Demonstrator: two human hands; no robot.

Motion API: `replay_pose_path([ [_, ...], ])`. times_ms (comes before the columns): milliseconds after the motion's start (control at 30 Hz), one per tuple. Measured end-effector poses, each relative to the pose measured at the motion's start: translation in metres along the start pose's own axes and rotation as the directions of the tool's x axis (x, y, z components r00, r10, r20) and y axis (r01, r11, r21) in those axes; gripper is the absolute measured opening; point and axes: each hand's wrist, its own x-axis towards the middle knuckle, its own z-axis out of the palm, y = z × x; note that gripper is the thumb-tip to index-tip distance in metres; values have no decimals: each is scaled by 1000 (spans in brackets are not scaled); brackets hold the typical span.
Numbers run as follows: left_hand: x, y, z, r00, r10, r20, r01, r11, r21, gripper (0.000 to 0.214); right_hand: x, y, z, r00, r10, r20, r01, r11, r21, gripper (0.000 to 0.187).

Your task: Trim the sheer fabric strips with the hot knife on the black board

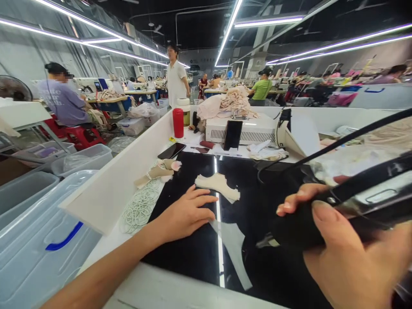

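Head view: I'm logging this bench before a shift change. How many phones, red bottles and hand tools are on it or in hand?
Phones: 2, one lying flat, one propped upright
Red bottle: 1
Black hand tool: 1, gripped in the right hand
Total: 4

Black corded tool [296, 227], tip leftward
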Motion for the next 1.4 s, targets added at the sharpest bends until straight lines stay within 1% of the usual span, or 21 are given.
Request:
replay_pose_path([
  [100, 0, 11, 5, 992, -13, -124, 10, 1000, -29, 23, 0, 1, 4, 1000, 1, 5, -1, 1000, 6, 40],
  [167, 2, 23, 12, 989, -30, -148, 16, 995, -94, 19, -1, 5, 4, 999, -7, 36, 6, 1000, 16, 39],
  [233, 4, 38, 19, 992, -58, -114, 41, 988, -147, 21, -4, 9, 4, 997, -23, 69, 21, 999, 36, 39],
  [333, 8, 56, 30, 995, -96, -20, 90, 978, -187, 43, -10, 12, 5, 993, -26, 111, 19, 998, 59, 39],
  [433, 8, 65, 38, 991, -134, 30, 137, 973, -187, 62, -14, 15, 6, 990, -12, 137, 2, 997, 73, 41],
  [500, 7, 67, 42, 988, -150, 46, 156, 971, -178, 68, -15, 17, 7, 990, -11, 137, 1, 997, 77, 41],
  [633, 5, 66, 45, 984, -159, 85, 172, 969, -176, 71, -15, 20, 8, 991, -21, 133, 11, 997, 76, 40],
  [933, 3, 66, 42, 983, -161, 93, 177, 964, -197, 76, -18, 18, 6, 991, -21, 135, 13, 998, 60, 37],
  [1033, 3, 66, 40, 981, -163, 105, 182, 964, -196, 76, -19, 17, 6, 990, -1, 138, -7, 998, 60, 38],
  [1167, 3, 66, 40, 981, -165, 103, 182, 964, -196, 78, -23, 12, 4, 993, 35, 113, -44, 996, 79, 39],
  [1333, 3, 65, 42, 981, -163, 105, 181, 964, -195, 78, -28, 10, 2, 988, 41, 149, -56, 994, 98, 39],
  [1400, 2, 64, 42, 982, -159, 100, 176, 965, -194, 78, -29, 10, 3, 989, 35, 141, -48, 995, 88, 37],
])
